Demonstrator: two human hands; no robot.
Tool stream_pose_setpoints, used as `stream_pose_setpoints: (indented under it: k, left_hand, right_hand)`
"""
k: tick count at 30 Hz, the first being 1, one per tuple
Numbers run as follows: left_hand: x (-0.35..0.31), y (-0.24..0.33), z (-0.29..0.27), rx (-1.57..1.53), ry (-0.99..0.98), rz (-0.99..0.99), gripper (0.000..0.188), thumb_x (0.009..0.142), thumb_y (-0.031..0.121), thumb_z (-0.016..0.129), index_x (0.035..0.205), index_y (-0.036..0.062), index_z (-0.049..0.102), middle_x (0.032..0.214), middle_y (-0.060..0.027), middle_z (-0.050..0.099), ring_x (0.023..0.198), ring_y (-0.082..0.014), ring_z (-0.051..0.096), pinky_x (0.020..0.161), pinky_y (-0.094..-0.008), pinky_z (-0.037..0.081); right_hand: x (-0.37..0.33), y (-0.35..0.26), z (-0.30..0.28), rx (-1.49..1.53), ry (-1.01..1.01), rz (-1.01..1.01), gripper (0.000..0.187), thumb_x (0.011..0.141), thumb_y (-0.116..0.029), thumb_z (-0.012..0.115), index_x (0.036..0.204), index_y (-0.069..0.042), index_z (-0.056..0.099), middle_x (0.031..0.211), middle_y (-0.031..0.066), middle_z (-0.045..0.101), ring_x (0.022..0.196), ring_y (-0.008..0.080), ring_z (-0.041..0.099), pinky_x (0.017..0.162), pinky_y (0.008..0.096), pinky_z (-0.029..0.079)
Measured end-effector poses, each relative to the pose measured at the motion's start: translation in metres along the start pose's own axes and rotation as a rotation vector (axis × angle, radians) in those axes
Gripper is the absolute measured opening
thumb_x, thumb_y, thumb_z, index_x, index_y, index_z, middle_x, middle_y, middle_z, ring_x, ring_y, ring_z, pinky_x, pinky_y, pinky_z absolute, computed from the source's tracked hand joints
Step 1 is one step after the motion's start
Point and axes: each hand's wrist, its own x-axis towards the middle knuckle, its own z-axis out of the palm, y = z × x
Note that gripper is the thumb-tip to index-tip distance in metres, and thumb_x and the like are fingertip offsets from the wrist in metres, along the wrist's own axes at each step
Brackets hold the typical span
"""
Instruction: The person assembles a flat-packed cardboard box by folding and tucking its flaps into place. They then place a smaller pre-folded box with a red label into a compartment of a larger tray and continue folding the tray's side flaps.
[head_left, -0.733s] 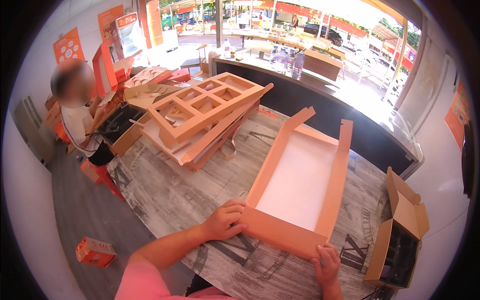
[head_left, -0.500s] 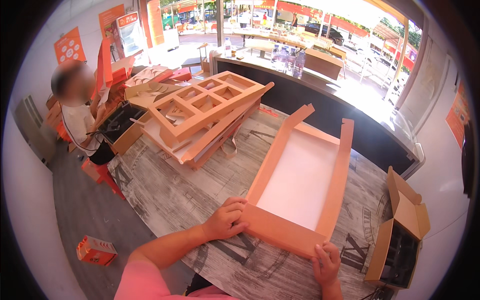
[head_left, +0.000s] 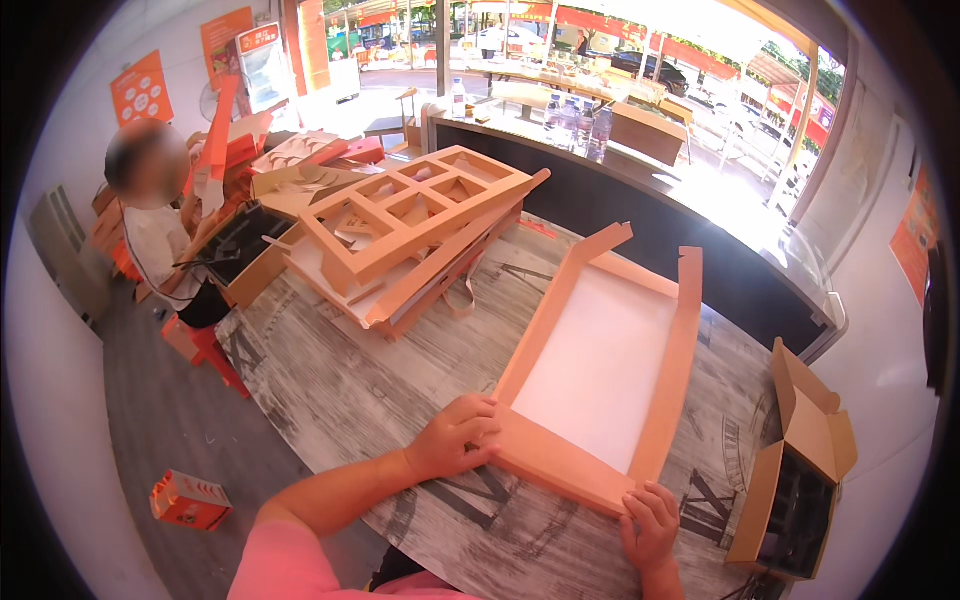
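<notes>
In front of me on the table lies a shallow orange cardboard tray [head_left: 668, 395] with a white inside. Its far side has flap ends sticking up at both corners. My left hand [head_left: 458, 437] grips the near left corner, fingers curled over the edge. At the near right corner my right hand [head_left: 650, 523] holds the same near wall, fingertips on its top and the thumb mostly hidden. To the left, a cardboard divider frame [head_left: 425, 205] with several square openings rests tilted on stacked cardboard trays [head_left: 400, 305].
The table [head_left: 370, 410] has a grey wood-look top. An open brown box [head_left: 805, 430] with dark contents stands at the right. Water bottles [head_left: 580, 125] stand on the counter behind. At the left a person [head_left: 155, 220] handles orange cardboard near another open box [head_left: 262, 275]. A printed orange carton [head_left: 190, 500] sits on the floor.
The tray's near wall has turned slightly, and its band looks narrower. My right fingers have shifted a little left along the edge. At the left, the person's orange cardboard has tilted to the right.
</notes>
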Motion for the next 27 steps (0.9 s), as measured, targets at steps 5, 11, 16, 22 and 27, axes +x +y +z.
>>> stream_pose_setpoints:
  k: [5, 11, 16, 22, 27]
  left_hand:
    - [0.009, 0.004, -0.010, 0.216, -0.062, 0.154, 0.024, 0.089, 0.024, 0.083, 0.106, 0.0087, 0.074, 0.118, -0.0128, 0.065, 0.126, -0.0364, 0.065, 0.104, -0.0456, 0.055]
    - [0.020, 0.014, -0.016, 0.310, -0.123, 0.213, 0.037, 0.089, 0.042, 0.082, 0.111, 0.0119, 0.076, 0.117, -0.0110, 0.066, 0.125, -0.0336, 0.065, 0.101, -0.0437, 0.058]
    - [0.014, 0.018, -0.020, 0.343, -0.139, 0.182, 0.043, 0.089, 0.046, 0.082, 0.117, 0.0141, 0.074, 0.118, -0.0118, 0.065, 0.128, -0.0335, 0.063, 0.102, -0.0435, 0.059]
    - [0.016, 0.014, -0.016, 0.312, -0.193, 0.203, 0.045, 0.085, 0.045, 0.085, 0.115, 0.0138, 0.074, 0.118, -0.0084, 0.064, 0.127, -0.0341, 0.063, 0.099, -0.0411, 0.059]
    - [0.018, 0.014, -0.025, 0.281, -0.236, 0.186, 0.042, 0.088, 0.044, 0.082, 0.113, 0.0121, 0.071, 0.116, -0.0106, 0.063, 0.126, -0.0353, 0.060, 0.101, -0.0435, 0.057]
  right_hand:
    - [0.000, -0.003, -0.004, -0.010, -0.020, 0.025, 0.025, 0.082, -0.015, 0.077, 0.105, -0.008, 0.077, 0.110, 0.0084, 0.075, 0.117, 0.0349, 0.067, 0.101, 0.0488, 0.054]
    - [0.013, -0.013, -0.018, -0.067, -0.110, 0.054, 0.027, 0.080, -0.015, 0.079, 0.106, -0.009, 0.077, 0.107, 0.0060, 0.074, 0.119, 0.0325, 0.066, 0.102, 0.0477, 0.052]
    - [0.018, -0.017, -0.016, -0.132, -0.120, 0.035, 0.031, 0.079, -0.021, 0.085, 0.107, -0.012, 0.077, 0.108, 0.0051, 0.072, 0.119, 0.0315, 0.065, 0.102, 0.0491, 0.051]
    - [0.010, -0.021, -0.013, -0.157, -0.124, 0.052, 0.034, 0.077, -0.022, 0.087, 0.108, -0.012, 0.076, 0.109, 0.0059, 0.071, 0.120, 0.0341, 0.062, 0.105, 0.0533, 0.048]
    - [0.015, -0.022, -0.012, -0.132, -0.130, 0.048, 0.032, 0.077, -0.020, 0.085, 0.106, -0.010, 0.076, 0.107, 0.0070, 0.070, 0.120, 0.0354, 0.062, 0.104, 0.0538, 0.047]
